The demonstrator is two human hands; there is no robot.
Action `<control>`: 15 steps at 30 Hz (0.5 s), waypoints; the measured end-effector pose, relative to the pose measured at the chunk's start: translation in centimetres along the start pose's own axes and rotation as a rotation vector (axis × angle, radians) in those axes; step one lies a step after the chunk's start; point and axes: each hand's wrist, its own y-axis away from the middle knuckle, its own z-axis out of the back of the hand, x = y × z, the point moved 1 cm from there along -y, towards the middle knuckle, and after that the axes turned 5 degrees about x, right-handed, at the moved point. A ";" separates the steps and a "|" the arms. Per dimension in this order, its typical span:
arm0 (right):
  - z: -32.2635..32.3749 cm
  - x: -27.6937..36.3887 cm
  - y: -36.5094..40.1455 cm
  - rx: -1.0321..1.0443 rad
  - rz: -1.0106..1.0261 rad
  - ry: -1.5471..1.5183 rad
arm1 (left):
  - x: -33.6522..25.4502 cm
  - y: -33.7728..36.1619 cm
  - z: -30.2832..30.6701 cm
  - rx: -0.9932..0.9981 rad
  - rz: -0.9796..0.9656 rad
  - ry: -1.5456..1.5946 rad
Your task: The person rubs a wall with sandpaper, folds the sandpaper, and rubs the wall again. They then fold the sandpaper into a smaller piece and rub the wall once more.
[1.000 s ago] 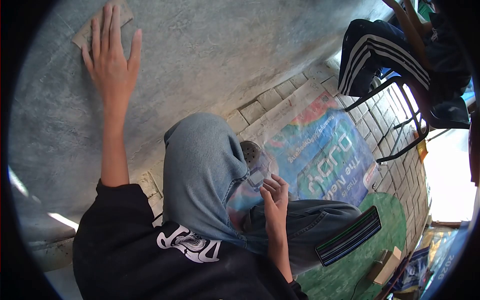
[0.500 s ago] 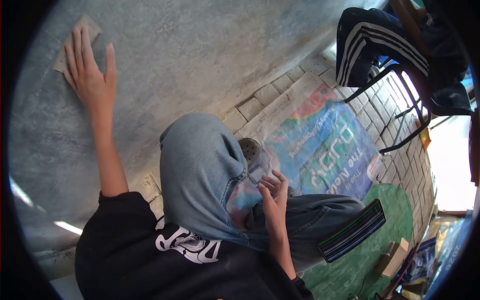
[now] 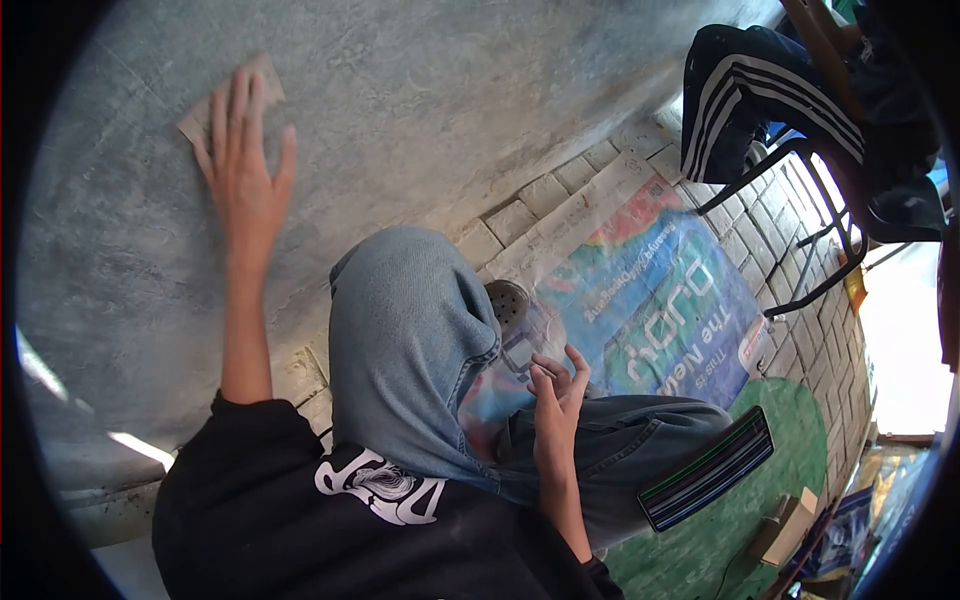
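Against the grey wall (image 3: 370, 110), my left hand (image 3: 245, 175) lies flat with its fingers spread over a tan sheet (image 3: 268, 82), pressing it to the surface. Parts of the sheet show beyond the fingertips and to their left. My right hand (image 3: 560, 400) hovers beside my bent knee (image 3: 410, 310), above the printed banner (image 3: 640, 290). Its fingers are curled, the thumb is near the index finger, and whether something small is between them cannot be made out.
A person in striped trousers (image 3: 725, 105) sits on a black-framed chair (image 3: 850, 235) at the upper right. A phone-like dark panel (image 3: 706, 468) lies by my leg. A cardboard box (image 3: 787, 528) stands on the green surface (image 3: 690, 560). Paving bricks (image 3: 540, 192) edge the wall.
My left hand and the tan sheet have moved right and slightly down along the wall. My right hand has shifted slightly, its fingers a little changed in pose.
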 end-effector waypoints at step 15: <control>0.0 -0.6 0.0 0.025 -0.008 -0.004 | -0.8 -1.5 -0.5 -0.045 -0.040 0.020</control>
